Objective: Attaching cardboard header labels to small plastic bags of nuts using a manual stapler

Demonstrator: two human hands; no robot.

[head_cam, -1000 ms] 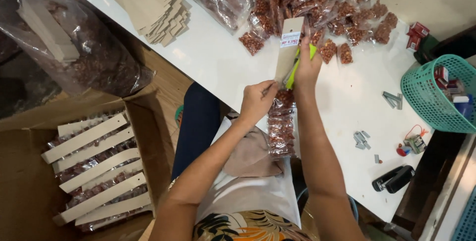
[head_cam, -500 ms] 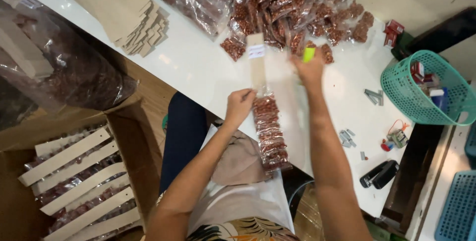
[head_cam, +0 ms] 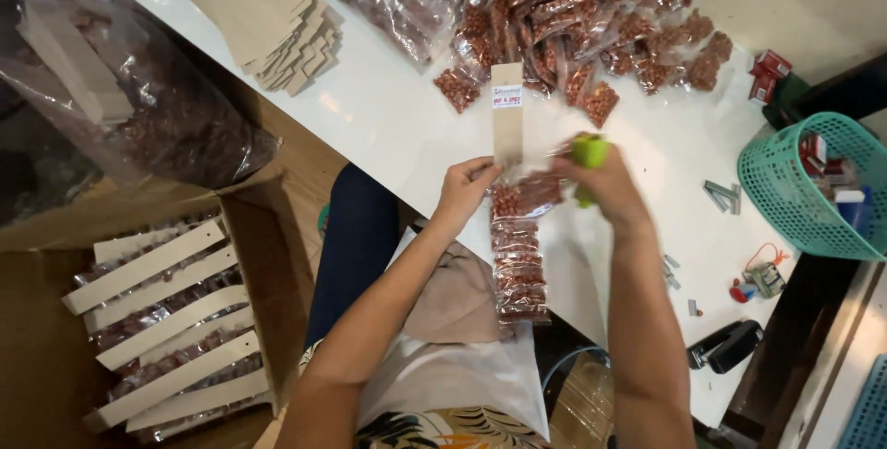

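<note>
A long cardboard strip [head_cam: 506, 112] lies on the white table [head_cam: 388, 121], with several small clear bags of brown nuts [head_cam: 520, 260] fixed along it and hanging over the table's near edge. My left hand [head_cam: 467, 188] pinches the strip and a nut bag at its left side. My right hand [head_cam: 605, 181] grips a green stapler [head_cam: 589, 155] and presses a bag against the strip from the right.
A heap of loose nut bags [head_cam: 573, 19] lies at the far side. A stack of blank strips [head_cam: 277, 24] sits at left. A carton [head_cam: 162, 320] on the floor holds finished strips. A teal basket [head_cam: 808, 186], staple bars [head_cam: 721, 195] and a black stapler [head_cam: 725, 347] are at right.
The strip with its bags has slid down toward me. My right hand came down from the far pile with the green stapler and a bag, meeting the left hand at the strip.
</note>
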